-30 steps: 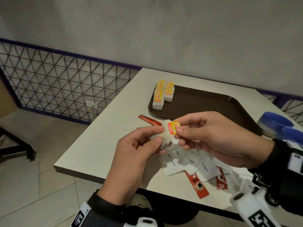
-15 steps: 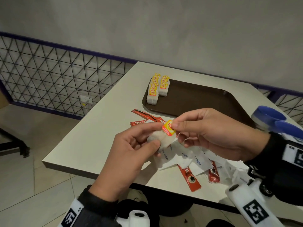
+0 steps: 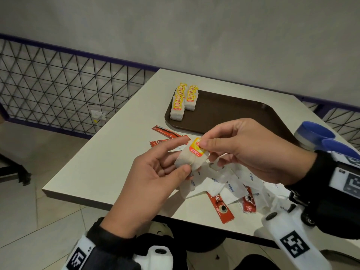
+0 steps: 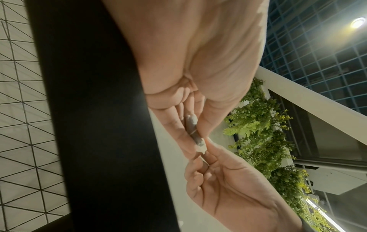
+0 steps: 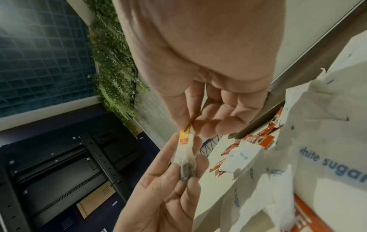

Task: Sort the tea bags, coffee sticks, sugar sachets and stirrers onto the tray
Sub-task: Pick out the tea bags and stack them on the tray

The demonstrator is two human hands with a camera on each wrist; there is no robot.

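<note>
Both hands hold one white tea bag [image 3: 190,159] above the table's near part. My left hand [image 3: 155,172] pinches the bag's body between thumb and fingers. My right hand [image 3: 239,147] pinches its yellow and red tag [image 3: 196,147] at the top. The wrist views show the same tea bag [image 5: 183,154] [image 4: 193,133] edge-on between the fingertips. Two rows of tea bags [image 3: 183,100] stand at the left end of the brown tray [image 3: 233,114]. White sugar sachets [image 3: 229,182] and red coffee sticks [image 3: 220,205] lie loose under my hands.
More red coffee sticks [image 3: 167,133] lie just in front of the tray. A blue and white object [image 3: 319,135] sits at the right by my right wrist. The table's left edge [image 3: 97,145] borders a wire mesh fence [image 3: 58,90] and tiled floor.
The tea bag has tilted so its tag faces up more, and both hands have shifted slightly right and down with it. The grips are the same.
</note>
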